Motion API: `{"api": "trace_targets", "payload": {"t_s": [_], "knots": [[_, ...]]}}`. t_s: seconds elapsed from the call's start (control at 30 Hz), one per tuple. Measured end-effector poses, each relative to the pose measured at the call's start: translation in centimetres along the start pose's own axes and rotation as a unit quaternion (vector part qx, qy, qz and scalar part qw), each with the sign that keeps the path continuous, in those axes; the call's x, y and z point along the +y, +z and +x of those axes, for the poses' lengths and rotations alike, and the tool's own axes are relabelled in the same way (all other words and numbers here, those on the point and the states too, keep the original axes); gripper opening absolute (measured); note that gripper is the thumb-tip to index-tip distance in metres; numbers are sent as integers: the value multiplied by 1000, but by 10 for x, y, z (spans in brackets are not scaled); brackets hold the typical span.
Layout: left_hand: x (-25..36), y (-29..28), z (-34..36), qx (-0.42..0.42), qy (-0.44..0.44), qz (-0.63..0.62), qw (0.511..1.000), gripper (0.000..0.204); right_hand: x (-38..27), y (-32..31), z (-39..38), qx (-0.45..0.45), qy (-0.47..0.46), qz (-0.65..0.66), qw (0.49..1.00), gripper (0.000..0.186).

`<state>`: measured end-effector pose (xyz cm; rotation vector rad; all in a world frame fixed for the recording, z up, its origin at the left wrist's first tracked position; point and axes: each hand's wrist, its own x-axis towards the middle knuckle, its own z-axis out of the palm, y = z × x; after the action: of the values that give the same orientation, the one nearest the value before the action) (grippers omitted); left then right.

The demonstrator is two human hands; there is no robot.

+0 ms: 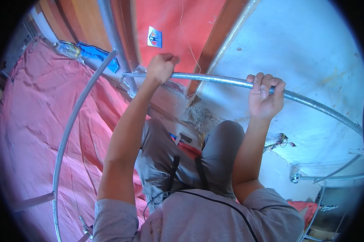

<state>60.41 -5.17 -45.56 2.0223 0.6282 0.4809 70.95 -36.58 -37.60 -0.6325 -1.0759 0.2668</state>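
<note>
A round silvery metal pipe (214, 78) runs across in front of me, above my knees. My right hand (266, 94) is closed round it, fingers curled over the top and palm toward me. Farther left, my left hand (161, 69) is closed, its back toward me. It crosses in front of the pipe near the pipe's left end, with curled fingers just beyond the pipe. Those fingertips are slightly blurred, and whatever they hold, if anything, is hidden. Just left of this hand, the pipe reaches an upright metal post (109, 28).
A curved metal tube (69, 121) bounds my left side, over a pink sheet (32, 105). Ahead stand a red door panel (166, 18) and a pale blue wall (295, 36). Loose wires (282, 141) stick out at right, near more metal tubing (335, 177). A black cord (226, 207) crosses my shirt.
</note>
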Motion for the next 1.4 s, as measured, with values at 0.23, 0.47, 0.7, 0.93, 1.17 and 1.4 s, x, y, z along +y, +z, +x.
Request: {"api": "trace_targets", "payload": {"t_s": [0.23,0.47,0.7,0.93,1.17,1.4], "knots": [[10,7,11,10,9,22,1000,46,1,-12,11,21,-6,1,1000,40],[-32,3,3,50,63,-12,997,37,31,0,-10,109,-4,128,986,38],[-4,7,-13,72,41,-19,996,38,-2,17,-5,72,-16,63,995,40],[-3,5,-8,104,60,-21,992,40,4,8,4,60,-4,39,997,32],[2,2,-12,100,47,-3,994,42,2,12,3,75,-2,47,996,33],[3,2,-14,130,73,2,989,36,3,9,0,86,6,58,995,32]]}}
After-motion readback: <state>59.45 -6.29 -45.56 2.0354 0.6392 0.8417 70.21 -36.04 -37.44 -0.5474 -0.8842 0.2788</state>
